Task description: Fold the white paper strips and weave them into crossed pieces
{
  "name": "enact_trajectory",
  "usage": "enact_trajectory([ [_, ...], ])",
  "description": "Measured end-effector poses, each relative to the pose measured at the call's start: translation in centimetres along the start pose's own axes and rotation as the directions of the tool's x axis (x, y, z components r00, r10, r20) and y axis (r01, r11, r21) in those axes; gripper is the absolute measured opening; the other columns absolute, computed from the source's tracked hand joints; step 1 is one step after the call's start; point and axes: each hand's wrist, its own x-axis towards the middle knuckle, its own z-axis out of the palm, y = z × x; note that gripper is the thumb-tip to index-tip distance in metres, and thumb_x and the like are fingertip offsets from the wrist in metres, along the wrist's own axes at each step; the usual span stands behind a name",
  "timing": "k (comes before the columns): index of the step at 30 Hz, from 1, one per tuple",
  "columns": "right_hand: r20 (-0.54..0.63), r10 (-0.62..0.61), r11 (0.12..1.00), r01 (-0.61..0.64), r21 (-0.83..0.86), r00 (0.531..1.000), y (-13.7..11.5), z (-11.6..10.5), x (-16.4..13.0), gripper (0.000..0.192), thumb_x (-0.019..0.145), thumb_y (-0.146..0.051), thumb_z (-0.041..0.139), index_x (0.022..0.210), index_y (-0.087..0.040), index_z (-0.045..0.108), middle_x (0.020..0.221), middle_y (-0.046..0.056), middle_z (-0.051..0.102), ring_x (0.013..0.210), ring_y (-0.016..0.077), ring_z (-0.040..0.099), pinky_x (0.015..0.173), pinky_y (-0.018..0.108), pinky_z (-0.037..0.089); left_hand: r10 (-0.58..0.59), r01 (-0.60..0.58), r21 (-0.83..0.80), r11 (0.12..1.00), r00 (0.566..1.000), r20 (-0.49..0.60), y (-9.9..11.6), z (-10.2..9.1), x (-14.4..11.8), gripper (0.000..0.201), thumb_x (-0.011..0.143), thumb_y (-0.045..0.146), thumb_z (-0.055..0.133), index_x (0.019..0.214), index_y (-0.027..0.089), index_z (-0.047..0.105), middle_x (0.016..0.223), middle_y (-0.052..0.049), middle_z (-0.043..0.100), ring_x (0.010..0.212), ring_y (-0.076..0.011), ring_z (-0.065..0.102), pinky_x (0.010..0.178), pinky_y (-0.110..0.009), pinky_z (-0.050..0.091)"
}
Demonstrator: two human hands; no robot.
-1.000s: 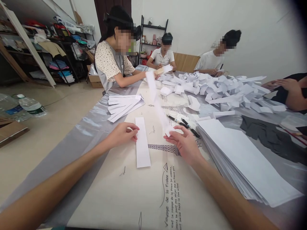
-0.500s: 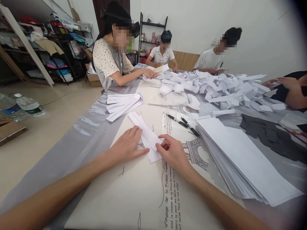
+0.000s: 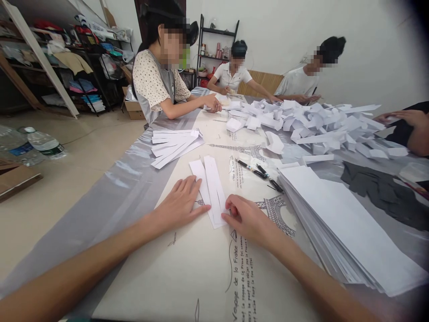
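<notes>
Paper strips (image 3: 212,179) lie partly overlapped on the printed cloth (image 3: 161,277), the left hand (image 3: 177,201) spread over one, presumably to steady it, the right hand (image 3: 250,219) curled narrow at the other's edge, whether gripping I cannot tell.

The left hand (image 3: 179,202) partly hides the left paper strip (image 3: 204,192).

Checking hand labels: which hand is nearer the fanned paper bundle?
Left. The left hand is just this side of the fanned paper bundle, apart from it; the right hand sits farther to the right.
</notes>
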Motion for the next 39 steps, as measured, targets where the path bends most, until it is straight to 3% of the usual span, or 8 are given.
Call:
enact_trajectory([
  [2,-0.012,-0.139,0.990,0.139,-0.021,0.990,0.3,0.0,0.1,0.014,0.095,-0.025,0.057,0.108,-0.027,0.062,0.105,0.006,0.066,0.084,0.0219,0.066,0.070,0.037,0.055,-0.048,0.048,0.022,0.999,0.999,-0.001,-0.1,-0.1,0.1,0.070,0.101,0.065,0.038,0.146,0.010,0.041,0.147,-0.024,0.048,0.139,-0.0392,0.043,0.115,-0.054,0.033],
  [4,-0.006,-0.286,0.957,0.285,-0.047,0.958,0.6,0.0,0.2,0.029,0.098,-0.019,0.053,0.124,-0.028,0.063,0.135,0.010,0.061,0.116,0.0277,0.064,0.092,0.046,0.056,-0.073,0.072,0.041,0.997,0.997,0.011,-0.1,-0.3,0.1,0.070,0.101,0.063,0.037,0.144,0.008,0.043,0.148,-0.026,0.047,0.141,-0.0401,0.042,0.117,-0.054,0.031],
  [6,0.033,-0.382,0.921,0.384,-0.065,0.923,0.9,0.0,0.3,0.040,0.101,-0.017,0.049,0.137,-0.029,0.059,0.154,0.008,0.050,0.142,0.0296,0.047,0.112,0.053,0.047,-0.071,0.070,0.036,0.997,0.997,0.034,-0.2,-0.3,0.2,0.071,0.102,0.062,0.035,0.147,0.008,0.041,0.155,-0.026,0.042,0.146,-0.0401,0.036,0.119,-0.055,0.027],
  [8,0.088,-0.427,0.900,0.433,-0.052,0.900,1.1,-0.1,0.3,0.044,0.103,-0.017,0.045,0.145,-0.030,0.055,0.160,0.005,0.046,0.150,0.0265,0.039,0.122,0.055,0.036,-0.060,0.059,0.008,0.998,0.996,0.065,-0.5,-0.3,0.2,0.072,0.103,0.063,0.033,0.151,0.010,0.037,0.160,-0.024,0.038,0.151,-0.0381,0.031,0.122,-0.056,0.022],
  [13,0.113,-0.460,0.886,0.463,0.000,0.880,1.1,0.0,0.5,0.049,0.106,-0.021,0.046,0.153,-0.033,0.047,0.160,0.000,0.046,0.150,0.0223,0.040,0.127,0.055,0.030,-0.053,0.059,-0.042,0.997,0.990,0.132,-1.1,-0.4,0.4,0.073,0.104,0.062,0.031,0.157,0.011,0.029,0.165,-0.022,0.029,0.155,-0.0342,0.023,0.125,-0.057,0.014],
  [31,0.148,-0.485,0.871,0.491,0.002,0.862,1.5,0.6,1.0,0.059,0.106,-0.021,0.047,0.161,-0.035,0.031,0.163,-0.002,0.040,0.153,0.0203,0.034,0.129,0.053,0.025,-0.013,0.015,-0.021,1.000,0.994,0.108,-1.2,0.0,0.2,0.070,0.107,0.059,0.024,0.160,0.013,0.023,0.165,-0.022,0.029,0.155,-0.0336,0.024,0.125,-0.057,0.012],
  [36,0.147,-0.470,0.879,0.477,-0.014,0.870,1.5,0.6,1.1,0.052,0.107,-0.026,0.046,0.158,-0.034,0.038,0.163,0.000,0.042,0.152,0.0199,0.035,0.129,0.052,0.025,-0.041,0.041,0.018,0.999,0.999,-0.025,0.4,-1.0,0.2,0.063,0.101,0.066,0.037,0.131,0.014,0.054,0.143,-0.022,0.052,0.135,-0.0382,0.048,0.112,-0.055,0.035],
  [39,0.137,-0.474,0.879,0.477,0.014,0.870,1.4,0.6,1.2,0.050,0.107,-0.028,0.046,0.156,-0.034,0.041,0.161,0.000,0.045,0.150,0.0207,0.039,0.129,0.052,0.026,0.007,-0.010,-0.076,0.997,0.999,-0.046,1.4,-1.7,0.1,0.043,0.100,0.059,0.047,0.101,0.018,0.060,0.115,-0.014,0.060,0.105,-0.0319,0.060,0.093,-0.047,0.047],
])
